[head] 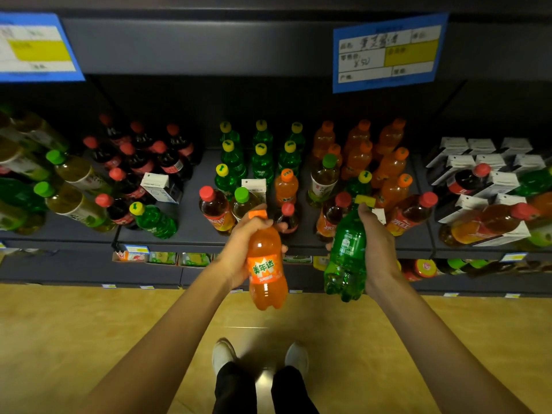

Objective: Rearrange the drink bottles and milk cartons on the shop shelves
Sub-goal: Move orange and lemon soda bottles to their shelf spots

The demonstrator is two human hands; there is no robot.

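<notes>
The shelf (191,204) is crowded, with bare gaps left of centre near its front edge. Before it, left hand (239,252) fingers grip the orange bottle (267,264); right hand (378,246) fingers grip the green bottle (346,252). Both bottles stand roughly upright, caps toward the shelf.

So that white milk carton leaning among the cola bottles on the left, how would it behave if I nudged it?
The milk carton already leans, so a nudge would probably tip it. Its flat sides shouldn't roll, unlike the round cola bottles around it. It looks like paperboard, so a hard squeeze might dent it.
</notes>
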